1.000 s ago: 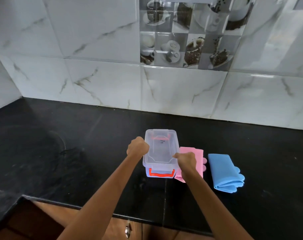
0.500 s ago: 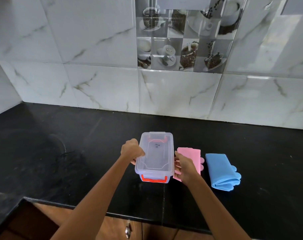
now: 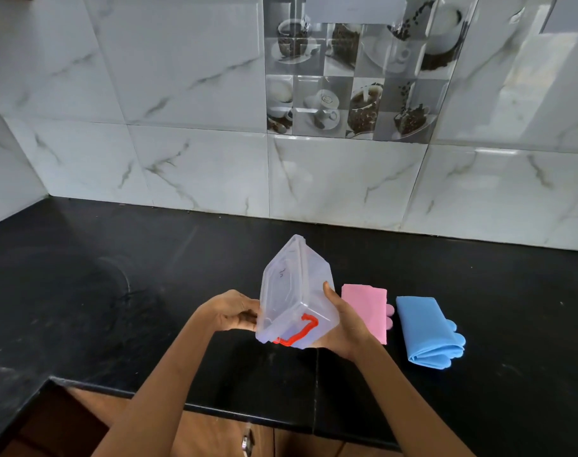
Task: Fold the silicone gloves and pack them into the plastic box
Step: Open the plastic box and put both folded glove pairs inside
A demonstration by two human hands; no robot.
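A clear plastic box [image 3: 292,291] with a lid and a red latch is lifted off the black counter and tilted onto its left side, lid facing left. My left hand [image 3: 230,310] grips its lid side, my right hand [image 3: 345,319] cups its underside. A folded pink silicone glove [image 3: 368,305] lies on the counter just right of my right hand, partly hidden by it. A folded blue silicone glove [image 3: 424,329] lies further right, fingers pointing right.
The black stone counter [image 3: 116,291] runs back to a white marble-tiled wall [image 3: 182,94]. Its front edge [image 3: 215,407] overhangs wooden cabinet doors with a metal knob [image 3: 246,440]. At the left the counter turns a corner.
The box was resting flat on the counter between my hands. It has since been lifted and rolled onto its side, and my right hand has slid under it.
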